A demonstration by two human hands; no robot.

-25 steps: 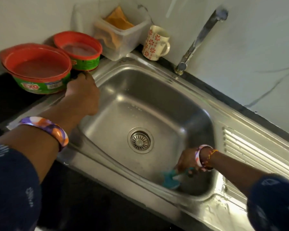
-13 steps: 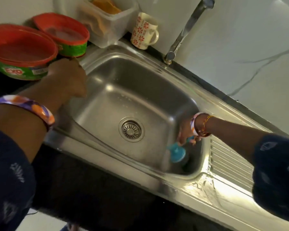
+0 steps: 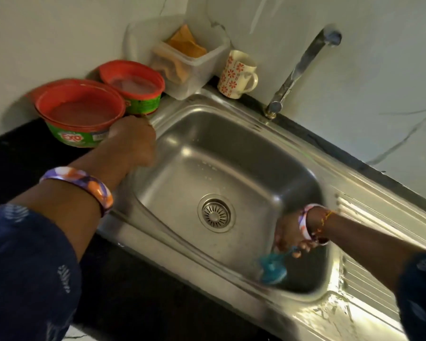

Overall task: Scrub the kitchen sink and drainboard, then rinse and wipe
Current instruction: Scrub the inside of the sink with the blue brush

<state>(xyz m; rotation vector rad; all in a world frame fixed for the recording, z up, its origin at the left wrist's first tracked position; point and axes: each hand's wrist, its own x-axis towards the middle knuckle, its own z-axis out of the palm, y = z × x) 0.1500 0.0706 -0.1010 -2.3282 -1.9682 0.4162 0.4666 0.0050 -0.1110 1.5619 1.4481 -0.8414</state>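
The steel sink (image 3: 207, 153) fills the middle of the view, with its round drain (image 3: 216, 213) in the bottom. My right hand (image 3: 289, 236) reaches down into the near right corner of the basin and grips a blue scrubber (image 3: 272, 268) pressed against the steel there. My left hand (image 3: 133, 141) rests on the sink's far left rim with its fingers curled under; what they touch is hidden. The ribbed drainboard (image 3: 369, 254) runs off to the right.
Two red-lidded green tubs (image 3: 80, 114) (image 3: 135, 88) stand left of the sink on the black counter (image 3: 8, 153). Behind are a clear box (image 3: 190, 67) with cloths, a flowered mug (image 3: 237, 75) and the tap (image 3: 303, 67) by the wall.
My right hand with the scrubber slid along the basin's right side and back toward the near right corner. The left hand stayed on the rim. The camera shifted.
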